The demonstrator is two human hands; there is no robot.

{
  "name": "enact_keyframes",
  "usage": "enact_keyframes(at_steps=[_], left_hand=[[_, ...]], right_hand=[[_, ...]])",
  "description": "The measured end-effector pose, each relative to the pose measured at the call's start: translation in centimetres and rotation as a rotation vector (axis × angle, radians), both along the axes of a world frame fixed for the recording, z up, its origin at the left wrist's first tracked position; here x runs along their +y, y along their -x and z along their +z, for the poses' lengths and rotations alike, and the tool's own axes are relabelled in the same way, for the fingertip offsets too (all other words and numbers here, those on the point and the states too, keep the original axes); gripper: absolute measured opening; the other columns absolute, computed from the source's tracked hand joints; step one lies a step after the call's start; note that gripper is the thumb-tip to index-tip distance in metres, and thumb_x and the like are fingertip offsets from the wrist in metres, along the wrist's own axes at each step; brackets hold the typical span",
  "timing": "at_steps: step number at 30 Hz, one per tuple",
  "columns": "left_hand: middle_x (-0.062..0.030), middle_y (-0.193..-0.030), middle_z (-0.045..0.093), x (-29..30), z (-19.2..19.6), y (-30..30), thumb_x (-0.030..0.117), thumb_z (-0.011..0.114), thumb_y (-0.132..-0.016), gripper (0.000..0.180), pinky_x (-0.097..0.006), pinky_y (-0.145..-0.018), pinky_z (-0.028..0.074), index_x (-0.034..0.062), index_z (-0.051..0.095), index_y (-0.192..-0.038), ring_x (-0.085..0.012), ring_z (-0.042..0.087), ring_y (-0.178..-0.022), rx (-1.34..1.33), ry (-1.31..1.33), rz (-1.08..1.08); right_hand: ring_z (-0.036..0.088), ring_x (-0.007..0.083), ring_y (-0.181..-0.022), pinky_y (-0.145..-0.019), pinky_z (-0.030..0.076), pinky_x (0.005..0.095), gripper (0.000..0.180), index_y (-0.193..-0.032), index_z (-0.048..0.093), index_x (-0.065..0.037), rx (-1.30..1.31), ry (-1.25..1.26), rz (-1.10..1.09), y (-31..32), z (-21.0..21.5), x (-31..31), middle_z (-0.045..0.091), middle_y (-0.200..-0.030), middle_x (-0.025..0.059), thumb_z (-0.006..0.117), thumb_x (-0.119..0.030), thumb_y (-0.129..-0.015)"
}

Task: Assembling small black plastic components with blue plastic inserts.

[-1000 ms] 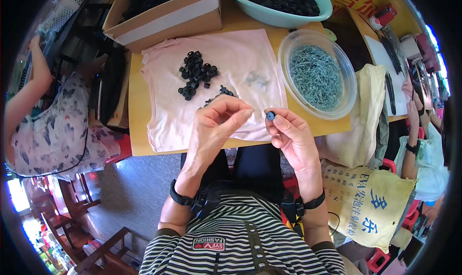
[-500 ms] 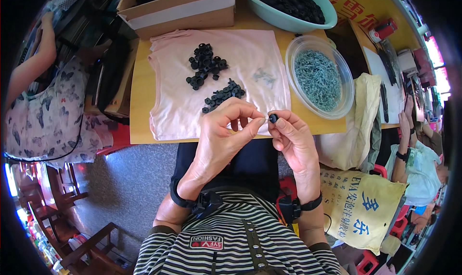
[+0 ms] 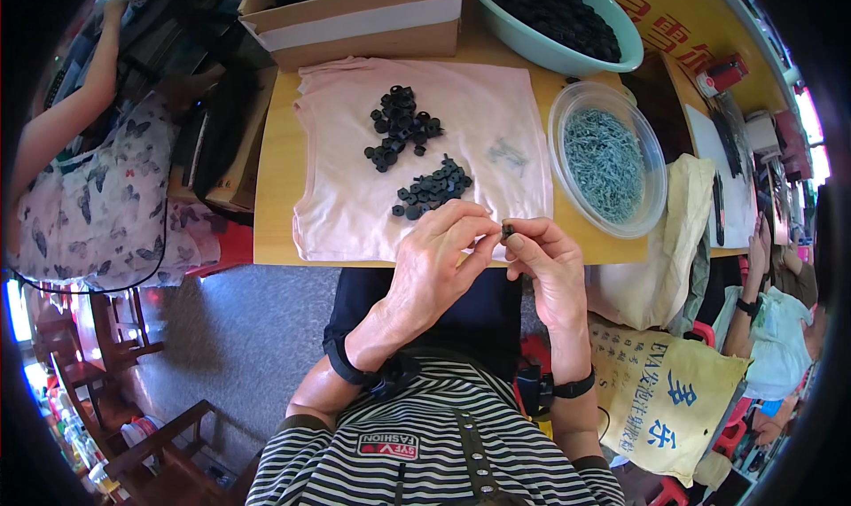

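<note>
My right hand pinches a small round black part between thumb and fingertips, just past the near edge of the pink cloth. My left hand is closed in a pinch with its fingertips right against that part; whatever lies between them is too small or hidden to make out. Beyond my hands, two loose piles rest on the cloth: taller hollow black parts farther off, and smaller flat black pieces nearer my left hand. A few thin metal bits lie to their right.
A clear round tub of thin, screw-like metal pieces stands on the wooden table at right. A cardboard box and a pale green basin, both holding black parts, stand at the back. Other people sit at left and right.
My left fingertips have come right up to the black part, closing the small gap between the hands. The whole view has shifted slightly, with the table appearing farther right.
</note>
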State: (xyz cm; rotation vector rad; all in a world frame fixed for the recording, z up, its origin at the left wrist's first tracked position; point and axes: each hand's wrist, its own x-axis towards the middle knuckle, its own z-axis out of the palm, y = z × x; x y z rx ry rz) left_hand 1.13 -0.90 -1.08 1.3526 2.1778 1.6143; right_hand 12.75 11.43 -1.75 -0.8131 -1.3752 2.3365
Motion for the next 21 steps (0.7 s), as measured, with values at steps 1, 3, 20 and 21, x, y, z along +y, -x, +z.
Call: enact_keyframes(at_steps=[1,3,20,21], left_hand=[[-0.0077,-0.092,0.061,0.0,0.0,0.3,-0.001,0.066,-0.079,0.013,-0.026,-0.059,0.049,0.0021,0.065,-0.091,-0.0163,0.060,-0.074,-0.134,0.001,-0.028],[-0.0080,-0.093,0.061,-0.2,-0.1,1.3,0.001,0.065,-0.080,0.013,-0.027,-0.061,0.049,0.0016,0.066,-0.094,-0.0156,0.060,-0.076,-0.266,0.006,-0.052],[-0.0083,-0.094,0.055,-1.3,-2.8,7.9,0.007,0.067,-0.075,0.020,-0.033,-0.075,0.047,0.0051,0.062,-0.094,-0.0250,0.056,-0.089,0.144,0.248,0.414],[-0.0085,-0.095,0.056,-1.3,-2.6,7.9,0.006,0.066,-0.074,0.019,-0.033,-0.075,0.046,0.0047,0.062,-0.093,-0.0247,0.056,-0.090,0.151,0.209,0.393]], right_hand=[[0.061,0.0091,-0.075,-0.058,0.051,0.0217,0.020,-0.102,0.064,0.001,0.002,-0.021,-0.002,0.1,-0.3,0.2,0.067,-0.091,0.0060,0.067,-0.007,-0.084],[0.061,0.0092,-0.075,-0.059,0.051,0.0222,0.020,-0.102,0.063,0.001,0.006,-0.036,-0.002,0.4,-0.9,0.4,0.066,-0.091,0.0059,0.067,-0.007,-0.085],[0.059,0.0078,-0.075,-0.060,0.051,0.0215,0.021,-0.103,0.062,-0.001,-0.060,-0.062,-0.002,0.8,-1.6,0.9,0.064,-0.090,0.0050,0.066,-0.014,-0.086],[0.059,0.0078,-0.075,-0.060,0.051,0.0215,0.021,-0.103,0.062,-0.001,-0.061,-0.061,-0.002,0.8,-1.5,0.9,0.064,-0.090,0.0050,0.066,-0.014,-0.086]])
